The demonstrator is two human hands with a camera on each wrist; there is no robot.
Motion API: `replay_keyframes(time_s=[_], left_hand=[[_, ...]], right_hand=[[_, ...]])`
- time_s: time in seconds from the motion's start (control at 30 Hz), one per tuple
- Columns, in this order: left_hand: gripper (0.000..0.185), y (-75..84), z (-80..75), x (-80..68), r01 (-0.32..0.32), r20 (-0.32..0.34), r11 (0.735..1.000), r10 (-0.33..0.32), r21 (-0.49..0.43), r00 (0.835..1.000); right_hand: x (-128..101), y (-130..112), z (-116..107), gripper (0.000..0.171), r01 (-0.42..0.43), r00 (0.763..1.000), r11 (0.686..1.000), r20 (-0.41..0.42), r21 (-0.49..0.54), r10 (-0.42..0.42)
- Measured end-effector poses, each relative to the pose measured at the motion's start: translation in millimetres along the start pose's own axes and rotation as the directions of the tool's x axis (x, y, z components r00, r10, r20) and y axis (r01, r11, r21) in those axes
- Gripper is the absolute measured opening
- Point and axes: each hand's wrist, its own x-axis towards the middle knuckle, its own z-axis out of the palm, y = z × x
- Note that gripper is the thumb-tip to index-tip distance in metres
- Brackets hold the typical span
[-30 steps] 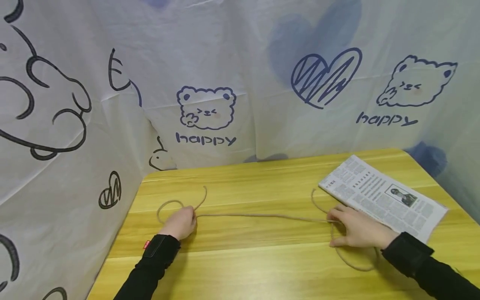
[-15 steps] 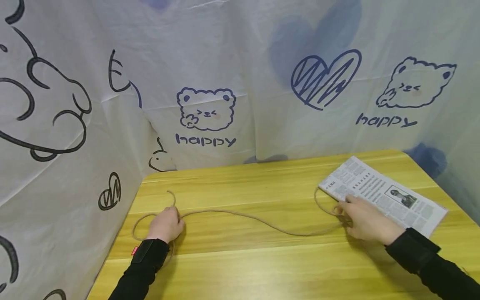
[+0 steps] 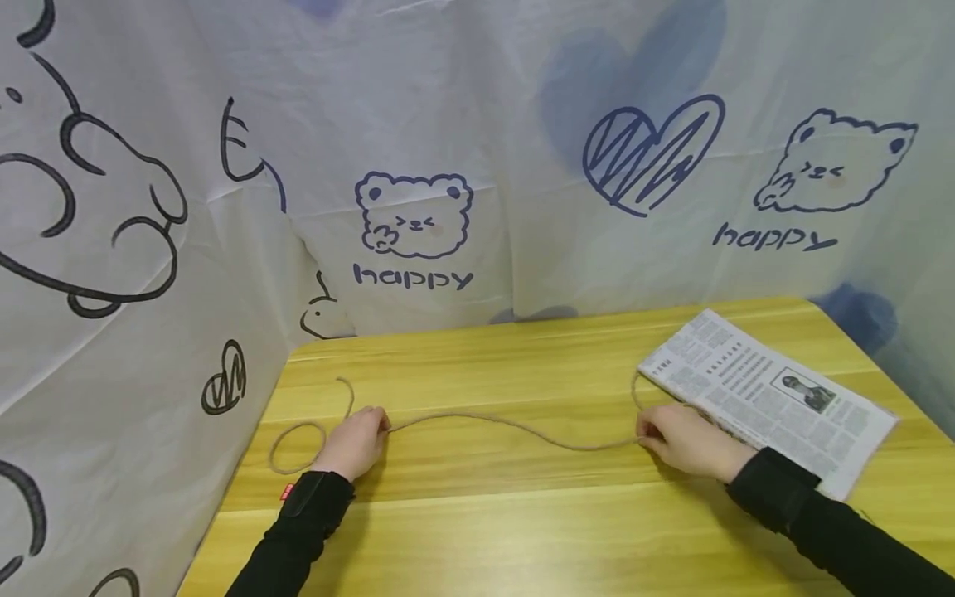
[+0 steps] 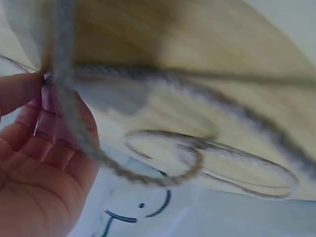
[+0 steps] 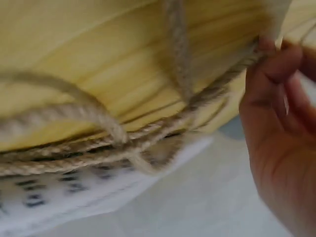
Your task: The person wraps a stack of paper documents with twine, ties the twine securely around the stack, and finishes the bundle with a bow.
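Observation:
A thin tan jute rope [image 3: 515, 424] runs across the wooden table between the two hands, bending in a loose wave. At the left, the left hand [image 3: 354, 441] pinches it between thumb and fingertips, as the left wrist view shows of the rope [image 4: 128, 73]. A loop and a free end lie beyond that hand. The right hand [image 3: 690, 441] pinches the rope's other stretch, just in front of a folded newspaper [image 3: 776, 390]. In the right wrist view, several strands of the rope [image 5: 98, 160] cross beside the newspaper's edge, partly blurred.
The yellow wood-grain table [image 3: 485, 539] reaches back to a white cloth [image 3: 522, 149] printed with bears and hearts. More of that cloth hangs along the left side. The newspaper lies at an angle on the table's right.
The rope between the hands has gone from nearly straight to slack. The left hand went left, then part way back right. The right hand reached toward the newspaper, then came back left, pinching the rope.

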Motion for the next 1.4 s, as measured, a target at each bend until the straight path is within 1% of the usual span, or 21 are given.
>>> replay_keyframes(time_s=[0.1, 0.17, 0.2, 0.3, 0.43, 0.5, 0.63, 0.8, 0.97, 1.03, 1.07, 1.13, 1.23, 1.3, 1.33, 1.4], left_hand=[[0.006, -4.5, -0.1, -2.6, 0.016, 0.007, 1.0, -0.016, -0.013, 1.0], [0.007, -5.5, 0.3, -3.4, 0.014, -0.003, 1.0, -0.015, -0.014, 1.0], [0.006, -5.1, 0.6, -3.5, 0.011, -0.01, 1.0, -0.011, -0.01, 1.0], [0.004, -1.2, 0.4, -3.2, -0.004, -0.033, 1.0, 0.004, -0.008, 0.999], [0.002, 3.7, -1.4, -3.4, -0.011, -0.043, 1.0, 0.01, -0.008, 0.999], [0.002, 3.4, -1.9, -3.6, -0.009, -0.047, 1.0, 0.009, -0.006, 0.999], [0.002, -3.9, -1.3, -4.6, 0.034, -0.047, 0.999, -0.034, 0.002, 0.998], [0.003, -13.6, -5.0, -5.6, 0.109, -0.016, 0.994, -0.109, 0.005, 0.994], [0.008, -16.4, -12.2, -6.9, 0.189, 0.017, 0.98, -0.19, 0.056, 0.982], [0.01, -14.5, -13.6, -7.8, 0.211, 0.016, 0.974, -0.213, 0.082, 0.977], [0.011, -12.7, -13.7, -7.8, 0.208, 0.008, 0.974, -0.209, 0.089, 0.978], [0.016, -7.7, -12.6, -7.2, 0.166, -0.008, 0.981, -0.166, 0.099, 0.986], [0.02, 1.4, -8.1, -3.8, 0.049, -0.031, 0.992, -0.046, 0.112, 0.998], [0.017, 6.2, -5.1, -0.7, -0.024, -0.047, 0.993, 0.03, 0.115, 0.998], [0.013, 7.7, -3.6, 0.7, -0.045, -0.053, 0.992, 0.051, 0.116, 0.997], [0.006, 8.6, -1.2, 2.6, -0.061, -0.061, 0.991, 0.068, 0.117, 0.996]], right_hand=[[1.8, 8.9, -2.5, 0.019, -0.104, 0.99, 0.994, -0.104, -0.029, 0.101], [3.9, 14.0, -3.2, 0.02, -0.148, 0.98, 0.988, -0.142, -0.035, 0.142], [5.2, 15.8, -3.3, 0.02, -0.159, 0.977, 0.987, -0.148, -0.036, 0.152], [9.9, 19.3, -3.2, 0.016, -0.169, 0.975, 0.985, -0.155, -0.039, 0.161], [13.2, 21.8, -3.9, 0.009, -0.154, 0.975, 0.988, -0.167, -0.019, 0.149], [12.7, 22.7, -4.6, 0.009, -0.143, 0.976, 0.99, -0.166, -0.007, 0.14], [10.2, 24.6, -5.0, 0.011, -0.134, 0.979, 0.991, -0.157, 0.004, 0.133], [9.0, 25.4, -4.7, 0.01, -0.14, 0.978, 0.99, -0.153, 0.01, 0.14], [9.3, 24.6, -5.5, 0.01, -0.144, 0.978, 0.99, -0.149, 0.01, 0.144], [9.5, 24.6, -5.6, 0.01, -0.139, 0.979, 0.99, -0.151, 0.006, 0.138], [9.7, 24.6, -5.5, 0.01, -0.136, 0.979, 0.991, -0.156, 0.004, 0.135], [10.3, 25.0, -4.7, 0.011, -0.127, 0.977, 0.992, -0.17, 0.005, 0.126], [11.7, 25.9, -2.9, 0.013, -0.1, 0.979, 0.995, -0.177, 0.011, 0.1], [12.4, 26.7, -1.9, 0.013, -0.08, 0.985, 0.997, -0.155, 0.015, 0.082], [12.7, 27.1, -1.5, 0.013, -0.073, 0.988, 0.997, -0.139, 0.013, 0.074], [12.6, 27.1, -1.7, 0.013, -0.065, 0.993, 0.998, -0.101, 0.014, 0.066]])
